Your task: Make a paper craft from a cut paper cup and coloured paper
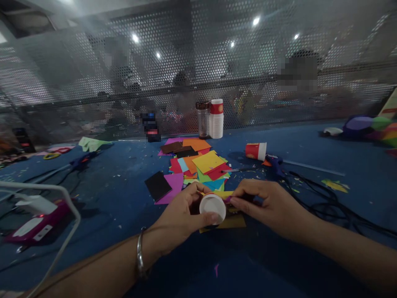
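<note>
My left hand [192, 209] is closed round a paper cup [211, 207] whose white round end faces me, the thumb lying across that end. To the cup's right, my right hand [263, 205] pinches a small purple and yellow piece [228, 199] that looks like paper; its far part is hidden by the fingers and the cup. Beneath both hands lies a dull yellow sheet [238, 222]. Just beyond them is a pile of coloured paper [207, 162], with a black sheet [158, 186] on its left side and a thin pen-like tool [238, 170] on its right.
A red and white cup [256, 151] lies on its side by a blue glue gun [276, 164] with black cables [328, 211]. At the back stand a clear bottle [203, 121] and stacked cups [216, 122]. On the left are a magenta power strip [39, 223] and another glue gun [82, 161].
</note>
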Action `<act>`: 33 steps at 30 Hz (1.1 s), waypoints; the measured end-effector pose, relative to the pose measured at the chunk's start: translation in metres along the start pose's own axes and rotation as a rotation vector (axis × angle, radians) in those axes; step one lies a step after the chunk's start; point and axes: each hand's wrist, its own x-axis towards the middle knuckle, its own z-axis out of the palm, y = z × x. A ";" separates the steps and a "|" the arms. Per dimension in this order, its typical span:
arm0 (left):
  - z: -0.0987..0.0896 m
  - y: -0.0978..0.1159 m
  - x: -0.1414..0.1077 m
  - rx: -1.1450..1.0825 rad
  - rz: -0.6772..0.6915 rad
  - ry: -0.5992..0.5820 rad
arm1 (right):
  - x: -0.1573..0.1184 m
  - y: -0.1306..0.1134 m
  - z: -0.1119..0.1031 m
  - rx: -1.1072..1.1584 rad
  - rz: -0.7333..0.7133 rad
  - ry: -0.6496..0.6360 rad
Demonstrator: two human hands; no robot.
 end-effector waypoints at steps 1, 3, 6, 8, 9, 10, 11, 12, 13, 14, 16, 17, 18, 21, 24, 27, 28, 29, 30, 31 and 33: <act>0.000 0.000 0.000 0.004 -0.008 -0.014 | 0.000 -0.001 0.000 -0.003 0.000 -0.014; 0.000 0.000 0.000 0.001 -0.010 -0.028 | 0.000 -0.002 0.000 0.001 -0.006 -0.036; -0.001 -0.002 0.000 -0.013 -0.007 -0.031 | -0.001 -0.002 0.000 0.036 0.000 -0.042; -0.002 -0.002 0.000 -0.041 -0.011 -0.027 | -0.001 -0.001 0.000 0.044 0.016 -0.026; -0.002 -0.001 -0.001 -0.061 -0.013 -0.027 | -0.001 0.000 -0.001 0.033 0.019 -0.010; -0.002 0.000 -0.001 -0.084 -0.017 -0.030 | 0.000 0.001 -0.001 0.013 0.019 0.006; -0.002 0.001 -0.001 -0.106 -0.024 -0.030 | 0.000 0.003 -0.001 -0.016 0.015 0.017; -0.002 0.002 -0.002 -0.127 -0.034 -0.022 | 0.001 0.005 -0.002 -0.046 0.015 0.020; -0.003 0.004 -0.002 -0.148 -0.048 -0.011 | 0.002 0.007 -0.003 -0.074 0.020 0.010; -0.004 0.006 -0.001 -0.169 -0.062 0.002 | 0.003 0.010 -0.003 -0.104 0.029 -0.013; -0.006 0.008 -0.001 -0.205 -0.088 0.021 | 0.004 0.015 -0.004 -0.194 0.028 -0.087; -0.007 0.009 0.000 -0.219 -0.095 0.023 | 0.004 0.017 -0.005 -0.252 0.010 -0.124; -0.008 0.009 0.000 -0.234 -0.100 0.024 | 0.005 0.018 -0.005 -0.308 -0.019 -0.159; -0.011 0.008 0.002 -0.271 -0.115 0.029 | 0.005 0.021 -0.005 -0.395 -0.091 -0.221; -0.012 0.007 0.002 -0.275 -0.119 0.041 | 0.004 0.019 -0.006 -0.388 -0.064 -0.239; -0.011 0.007 0.003 -0.266 -0.103 0.081 | 0.003 0.014 -0.006 -0.349 0.021 -0.242; -0.011 0.007 0.004 -0.262 -0.090 0.106 | 0.003 0.013 -0.007 -0.320 0.053 -0.249; -0.012 0.008 0.004 -0.259 -0.074 0.135 | 0.003 0.012 -0.008 -0.284 0.083 -0.262; -0.012 0.008 0.005 -0.256 -0.060 0.163 | 0.003 0.011 -0.009 -0.243 0.110 -0.278; -0.012 0.008 0.005 -0.252 -0.049 0.186 | 0.004 0.011 -0.011 -0.206 0.131 -0.285; -0.013 0.008 0.006 -0.241 -0.035 0.206 | 0.006 0.014 -0.014 -0.163 0.162 -0.265</act>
